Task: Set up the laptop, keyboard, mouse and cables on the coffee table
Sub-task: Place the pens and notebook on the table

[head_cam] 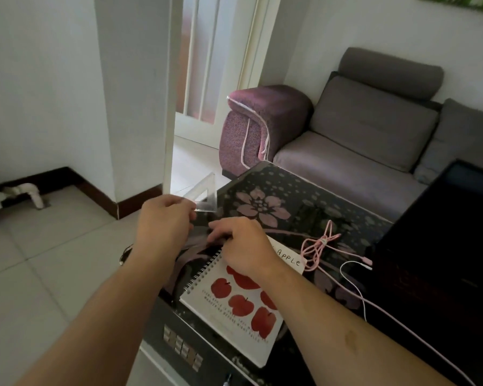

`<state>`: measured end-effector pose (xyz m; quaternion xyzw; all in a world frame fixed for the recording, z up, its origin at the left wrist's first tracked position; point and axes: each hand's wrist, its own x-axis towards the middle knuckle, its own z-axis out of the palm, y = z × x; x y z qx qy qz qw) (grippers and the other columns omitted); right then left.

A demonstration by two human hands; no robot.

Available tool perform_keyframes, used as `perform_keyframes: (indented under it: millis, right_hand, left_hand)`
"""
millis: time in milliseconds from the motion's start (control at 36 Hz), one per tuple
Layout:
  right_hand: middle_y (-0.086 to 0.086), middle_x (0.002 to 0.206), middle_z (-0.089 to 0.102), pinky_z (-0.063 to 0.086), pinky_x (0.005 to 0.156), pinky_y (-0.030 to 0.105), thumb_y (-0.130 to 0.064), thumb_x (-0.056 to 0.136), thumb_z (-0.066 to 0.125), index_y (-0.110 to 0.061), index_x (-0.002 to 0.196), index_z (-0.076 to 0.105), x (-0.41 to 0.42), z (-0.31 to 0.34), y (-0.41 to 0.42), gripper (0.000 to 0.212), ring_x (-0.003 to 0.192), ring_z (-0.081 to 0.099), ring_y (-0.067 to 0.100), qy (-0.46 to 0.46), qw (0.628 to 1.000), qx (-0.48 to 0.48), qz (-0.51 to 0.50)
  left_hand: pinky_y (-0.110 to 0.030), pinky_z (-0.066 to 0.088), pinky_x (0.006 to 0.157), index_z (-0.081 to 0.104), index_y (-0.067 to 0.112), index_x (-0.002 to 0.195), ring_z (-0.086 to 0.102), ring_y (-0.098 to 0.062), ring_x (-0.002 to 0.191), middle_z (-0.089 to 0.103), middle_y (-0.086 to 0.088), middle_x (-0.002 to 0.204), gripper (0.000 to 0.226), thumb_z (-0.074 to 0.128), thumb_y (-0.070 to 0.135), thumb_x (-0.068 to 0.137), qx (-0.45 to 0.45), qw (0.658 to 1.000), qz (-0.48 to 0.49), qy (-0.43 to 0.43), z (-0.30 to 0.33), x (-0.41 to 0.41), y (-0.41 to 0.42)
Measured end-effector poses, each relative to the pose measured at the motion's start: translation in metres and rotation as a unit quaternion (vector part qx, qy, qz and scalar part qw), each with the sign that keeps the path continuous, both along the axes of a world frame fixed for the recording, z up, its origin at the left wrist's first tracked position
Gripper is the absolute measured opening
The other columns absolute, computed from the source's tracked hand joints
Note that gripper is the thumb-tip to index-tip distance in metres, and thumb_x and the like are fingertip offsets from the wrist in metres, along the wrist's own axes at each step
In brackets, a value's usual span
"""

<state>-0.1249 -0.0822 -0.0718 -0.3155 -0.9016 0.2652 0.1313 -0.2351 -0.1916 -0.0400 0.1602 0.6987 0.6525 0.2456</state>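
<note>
**Clearing stationery from the coffee table beside the laptop and cables**

The left hand (163, 218) pinches one corner of a clear plastic set square (204, 197), held up past the far-left edge of the coffee table (290, 188). The right hand (244, 243), just beside the left, rests fingers-down at the spiral-bound top of a notebook (234, 307) printed with red apples; whether its fingers curl round anything cannot be told. The two hands are near each other but not touching.

To the right of the right hand lies a bundled pink cable (318, 243), with a thin white cable (352, 277) trailing just beyond it toward the near edge. Farther right stands the dark laptop (441, 246), lid open, only partly in frame. No keyboard or mouse shows.

Handling, as a judgement: the laptop is probably heavy and stiff, with a fragile screen, so it is best taken by the base at both sides, not by the lid. The cables are light and limp; grasping the pink one at its tied middle would keep the loops together. The glossy patterned tabletop may be slippery.

No container is visible.
</note>
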Motion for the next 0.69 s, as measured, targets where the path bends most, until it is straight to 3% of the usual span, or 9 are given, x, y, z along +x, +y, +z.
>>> perform_keyframes:
  millis: [83, 139, 194, 250, 333, 417, 528, 611, 695]
  right_hand:
    - [-0.011, 0.135, 0.066, 0.052, 0.088, 0.019, 0.007, 0.094, 0.052, -0.027, 0.119, 0.079, 0.006, 0.007, 0.000, 0.050, 0.115, 0.061, 0.006, 0.043, 0.997, -0.050, -0.041]
    - [-0.010, 0.124, 0.069, 0.048, 0.082, 0.016, 0.003, 0.096, 0.052, -0.025, 0.125, 0.071, 0.006, 0.013, 0.001, 0.045, 0.107, 0.063, 0.004, 0.123, 0.981, -0.119, -0.088]
    - [-0.007, 0.113, 0.074, 0.057, 0.087, 0.027, -0.007, 0.097, 0.059, -0.028, 0.124, 0.064, 0.006, 0.019, 0.004, 0.035, 0.104, 0.071, 0.011, 0.212, 0.942, -0.231, -0.120]
    - [-0.004, 0.106, 0.077, 0.064, 0.088, 0.037, -0.015, 0.096, 0.069, -0.031, 0.123, 0.057, 0.006, 0.022, 0.007, 0.033, 0.095, 0.076, 0.013, 0.255, 0.915, -0.279, -0.139]
    - [-0.001, 0.098, 0.077, 0.066, 0.079, 0.037, -0.010, 0.097, 0.070, -0.031, 0.112, 0.056, 0.004, 0.024, 0.012, 0.030, 0.085, 0.078, 0.013, 0.251, 0.931, -0.215, -0.153]
    - [0.000, 0.098, 0.074, 0.066, 0.075, 0.034, -0.007, 0.099, 0.068, -0.026, 0.101, 0.064, -0.002, 0.024, 0.022, 0.020, 0.081, 0.077, 0.012, 0.254, 0.936, -0.168, -0.175]
    - [-0.002, 0.104, 0.072, 0.061, 0.071, 0.024, -0.008, 0.102, 0.066, -0.023, 0.106, 0.066, -0.013, 0.023, 0.045, 0.015, 0.084, 0.074, 0.009, 0.234, 0.938, -0.145, -0.209]
    - [-0.005, 0.109, 0.069, 0.050, 0.067, 0.018, -0.007, 0.101, 0.065, -0.024, 0.112, 0.065, -0.021, 0.015, 0.064, 0.021, 0.094, 0.068, 0.009, 0.133, 0.970, -0.080, -0.188]
    - [-0.005, 0.110, 0.068, 0.059, 0.084, 0.034, -0.015, 0.096, 0.071, -0.036, 0.101, 0.064, -0.029, 0.000, 0.072, 0.023, 0.105, 0.063, 0.017, 0.010, 0.986, -0.006, -0.164]
  left_hand:
    - [-0.027, 0.047, 0.060, 0.074, 0.014, 0.094, 0.059, -0.015, 0.069, 0.072, -0.012, 0.089, 0.017, 0.059, 0.014, 0.102, -0.008, 1.000, -0.029, 0.009, -0.001, 0.009, 0.002]
    - [-0.021, 0.047, 0.050, 0.073, 0.012, 0.098, 0.060, -0.013, 0.066, 0.070, -0.012, 0.088, 0.018, 0.056, 0.014, 0.104, -0.004, 0.999, -0.037, -0.006, -0.001, 0.013, 0.003]
    - [-0.016, 0.046, 0.043, 0.073, 0.011, 0.099, 0.062, -0.010, 0.061, 0.070, -0.010, 0.086, 0.017, 0.057, 0.015, 0.104, 0.001, 0.999, -0.044, -0.012, -0.001, 0.016, 0.004]
    - [-0.016, 0.046, 0.044, 0.075, 0.012, 0.095, 0.064, -0.007, 0.056, 0.072, -0.009, 0.084, 0.017, 0.061, 0.017, 0.102, -0.007, 0.998, -0.066, -0.003, 0.000, 0.019, 0.005]
    - [-0.026, 0.054, 0.055, 0.077, 0.017, 0.090, 0.068, -0.011, 0.062, 0.075, -0.005, 0.081, 0.015, 0.066, 0.021, 0.100, -0.023, 0.996, -0.092, 0.005, -0.001, 0.024, 0.009]
    - [-0.031, 0.060, 0.065, 0.073, 0.018, 0.096, 0.072, -0.016, 0.072, 0.074, -0.001, 0.083, 0.015, 0.061, 0.023, 0.103, -0.066, 0.991, -0.090, 0.067, -0.007, 0.026, 0.014]
    - [-0.041, 0.066, 0.072, 0.061, 0.024, 0.110, 0.073, -0.017, 0.078, 0.068, 0.002, 0.093, 0.013, 0.058, 0.015, 0.102, -0.092, 0.989, -0.060, 0.101, -0.012, 0.021, 0.015]
    - [-0.041, 0.065, 0.076, 0.064, 0.022, 0.113, 0.069, -0.016, 0.083, 0.066, 0.003, 0.095, 0.018, 0.057, 0.011, 0.100, -0.096, 0.989, -0.057, 0.100, -0.013, 0.017, 0.018]
    - [-0.031, 0.060, 0.066, 0.066, 0.022, 0.111, 0.067, -0.012, 0.077, 0.065, 0.004, 0.089, 0.017, 0.055, 0.012, 0.102, -0.098, 0.987, -0.061, 0.109, -0.014, 0.018, 0.024]
